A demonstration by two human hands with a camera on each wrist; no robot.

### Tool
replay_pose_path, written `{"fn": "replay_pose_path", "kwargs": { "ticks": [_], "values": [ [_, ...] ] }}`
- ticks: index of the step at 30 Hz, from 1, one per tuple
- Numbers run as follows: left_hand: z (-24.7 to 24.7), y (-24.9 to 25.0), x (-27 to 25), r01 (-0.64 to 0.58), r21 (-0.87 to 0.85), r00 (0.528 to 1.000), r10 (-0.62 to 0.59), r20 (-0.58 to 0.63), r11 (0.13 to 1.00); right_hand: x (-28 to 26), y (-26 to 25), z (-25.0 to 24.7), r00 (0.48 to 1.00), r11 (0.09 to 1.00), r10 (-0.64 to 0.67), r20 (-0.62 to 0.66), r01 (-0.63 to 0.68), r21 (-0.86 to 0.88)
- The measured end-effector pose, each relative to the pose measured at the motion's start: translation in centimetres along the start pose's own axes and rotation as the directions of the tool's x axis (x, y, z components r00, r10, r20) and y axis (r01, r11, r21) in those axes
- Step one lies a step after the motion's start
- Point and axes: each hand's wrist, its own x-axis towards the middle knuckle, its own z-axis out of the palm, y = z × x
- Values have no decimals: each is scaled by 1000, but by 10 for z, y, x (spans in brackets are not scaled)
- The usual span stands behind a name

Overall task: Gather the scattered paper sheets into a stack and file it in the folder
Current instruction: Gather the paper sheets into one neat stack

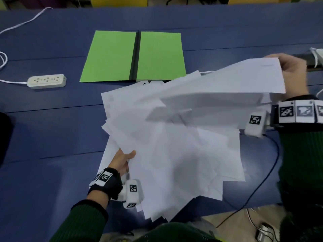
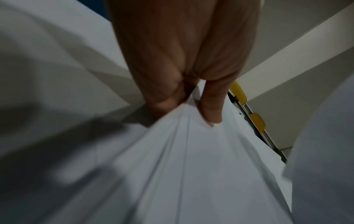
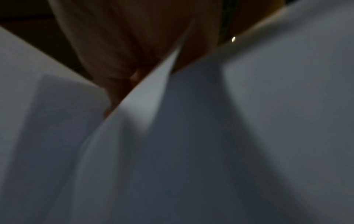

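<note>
Blue table: paper sheets, seemingly fanned diagonally.

A white power strip and its cable lie on the blue table.

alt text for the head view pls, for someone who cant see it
Two hands hold a loose, fanned pile of white paper sheets above a blue table: the left hand grips its near-left edge, the right hand lifts a sheet at far right. An open green folder lies beyond, a white power strip to its left.
</note>
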Motion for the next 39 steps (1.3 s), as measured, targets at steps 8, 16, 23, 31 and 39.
{"fn": "replay_pose_path", "kwargs": {
  "ticks": [8,16,23,31,39],
  "values": [
    [-2,4,-1,43,-87,999,-42,10,995,37,-62,18,900,870,57,431,167,-465],
    [2,6,-7,39,-107,999,-38,7,993,49,-134,67,688,698,324,650,289,-655],
    [4,9,-9,58,-155,998,-58,6,986,18,-79,193,543,462,336,770,617,-637],
    [-1,10,-11,122,-201,989,-103,102,972,-39,36,276,439,404,312,842,741,-536],
    [2,-7,1,-94,-63,993,89,-81,994,-48,88,196,879,726,315,359,21,-687]
  ]
}}
